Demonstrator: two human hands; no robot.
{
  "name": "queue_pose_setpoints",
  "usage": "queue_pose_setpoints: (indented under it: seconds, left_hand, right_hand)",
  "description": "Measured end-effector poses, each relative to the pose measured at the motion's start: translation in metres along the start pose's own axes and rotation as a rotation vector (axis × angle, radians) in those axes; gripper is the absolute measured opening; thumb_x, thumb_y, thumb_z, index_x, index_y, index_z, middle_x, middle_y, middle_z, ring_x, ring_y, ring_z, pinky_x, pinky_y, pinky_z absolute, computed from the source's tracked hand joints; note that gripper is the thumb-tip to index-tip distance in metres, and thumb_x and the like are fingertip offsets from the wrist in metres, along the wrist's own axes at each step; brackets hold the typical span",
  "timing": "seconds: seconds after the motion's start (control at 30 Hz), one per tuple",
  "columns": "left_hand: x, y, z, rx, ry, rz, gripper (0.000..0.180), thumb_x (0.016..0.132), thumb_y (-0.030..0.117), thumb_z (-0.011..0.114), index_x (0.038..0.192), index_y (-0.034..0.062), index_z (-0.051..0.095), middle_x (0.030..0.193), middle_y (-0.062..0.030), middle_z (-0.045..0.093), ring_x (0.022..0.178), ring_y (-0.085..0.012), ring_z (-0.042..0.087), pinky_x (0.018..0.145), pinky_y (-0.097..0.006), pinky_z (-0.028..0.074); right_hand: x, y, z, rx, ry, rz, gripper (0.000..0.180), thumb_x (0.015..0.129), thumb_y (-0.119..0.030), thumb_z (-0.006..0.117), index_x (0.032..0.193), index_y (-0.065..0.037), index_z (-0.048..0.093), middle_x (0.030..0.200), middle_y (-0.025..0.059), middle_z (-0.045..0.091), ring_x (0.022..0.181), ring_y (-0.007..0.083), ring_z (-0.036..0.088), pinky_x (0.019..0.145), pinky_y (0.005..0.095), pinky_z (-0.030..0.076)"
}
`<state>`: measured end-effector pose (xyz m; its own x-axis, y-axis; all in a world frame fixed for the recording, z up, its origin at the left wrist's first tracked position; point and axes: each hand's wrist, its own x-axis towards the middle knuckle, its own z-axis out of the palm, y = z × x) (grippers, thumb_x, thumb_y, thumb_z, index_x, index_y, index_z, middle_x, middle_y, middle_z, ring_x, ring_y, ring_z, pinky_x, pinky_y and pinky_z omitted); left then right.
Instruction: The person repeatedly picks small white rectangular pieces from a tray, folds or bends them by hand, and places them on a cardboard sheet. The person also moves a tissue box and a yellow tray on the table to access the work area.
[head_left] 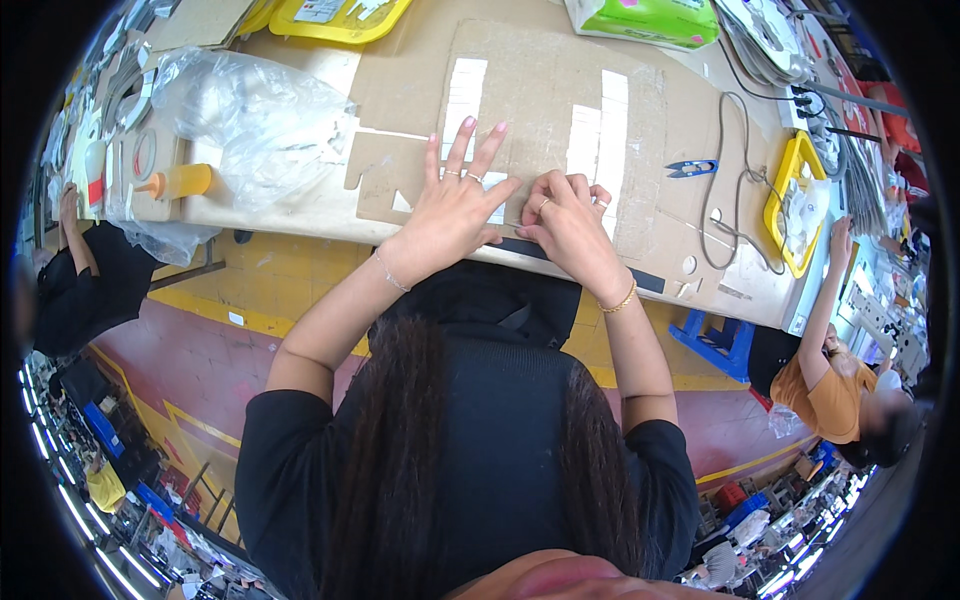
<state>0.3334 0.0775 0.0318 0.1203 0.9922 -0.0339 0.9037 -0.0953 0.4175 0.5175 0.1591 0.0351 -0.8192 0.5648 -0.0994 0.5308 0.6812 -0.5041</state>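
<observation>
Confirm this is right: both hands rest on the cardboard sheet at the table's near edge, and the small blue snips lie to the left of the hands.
One detail is wrong. The head view shows the blue snips lying to the right of the hands, not the left. The left hand and right hand do rest on the cardboard sheet at the table's near edge.

Dark strip (560,254) lies flat along the table's near edge (partly hidden).
</observation>
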Motion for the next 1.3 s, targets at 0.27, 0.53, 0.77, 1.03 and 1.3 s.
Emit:
queue_pose_setpoints:
  seconds: [0.27, 0.53, 0.77, 1.03, 1.3]
  left_hand:
    - [-0.001, 0.005, -0.006, -0.052, 0.004, -0.021, 0.061, 0.066, 0.028, 0.084, 0.121, 0.0191, 0.059, 0.158, -0.0149, 0.014, 0.146, -0.0422, 0.002, 0.111, -0.066, 0.012]
    - [0.003, 0.012, -0.027, -0.405, 0.065, 0.112, 0.024, 0.081, 0.029, 0.075, 0.098, 0.012, 0.07, 0.143, -0.0161, 0.044, 0.143, -0.037, 0.023, 0.113, -0.048, 0.022]
    - [-0.003, 0.021, -0.042, -1.37, -0.013, -0.256, 0.01, 0.089, 0.015, 0.068, 0.09, 0.0053, 0.067, 0.12, -0.0081, 0.055, 0.111, -0.0161, 0.05, 0.098, -0.032, 0.037]
    - [-0.005, 0.042, -0.056, -1.422, 0.219, -0.099, 0.011, 0.087, 0.015, 0.071, 0.09, 0.0048, 0.068, 0.113, -0.0095, 0.057, 0.107, -0.0159, 0.051, 0.096, -0.03, 0.038]
    - [-0.01, 0.046, -0.073, -0.826, 0.414, 0.043, 0.01, 0.077, 0.014, 0.077, 0.084, 0.0087, 0.071, 0.111, -0.0092, 0.059, 0.108, -0.0207, 0.052, 0.09, -0.032, 0.04]
  right_hand:
    - [-0.009, -0.002, -0.024, 0.4, 0.148, 0.065, 0.016, 0.079, -0.019, 0.074, 0.084, -0.011, 0.062, 0.092, 0.0008, 0.059, 0.094, 0.0206, 0.053, 0.091, 0.0392, 0.029]
    - [-0.011, -0.012, -0.04, 0.29, 0.062, 0.056, 0.017, 0.079, -0.02, 0.075, 0.088, -0.011, 0.063, 0.083, 0.0014, 0.061, 0.086, 0.0206, 0.058, 0.095, 0.0382, 0.027]
    - [-0.025, -0.012, -0.045, 1.184, 0.243, 0.133, 0.014, 0.09, -0.013, 0.066, 0.098, -0.003, 0.062, 0.096, 0.007, 0.062, 0.093, 0.0161, 0.058, 0.088, 0.0319, 0.042]
    - [-0.025, -0.03, -0.027, 1.912, 0.189, 0.064, 0.01, 0.087, -0.007, 0.07, 0.094, 0.0, 0.07, 0.089, 0.0078, 0.064, 0.083, 0.0159, 0.062, 0.078, 0.0274, 0.051]
    - [-0.023, -0.04, -0.038, 1.707, 0.274, -0.048, 0.01, 0.08, -0.003, 0.074, 0.09, -0.001, 0.072, 0.089, 0.0068, 0.064, 0.083, 0.0132, 0.061, 0.073, 0.0249, 0.049]
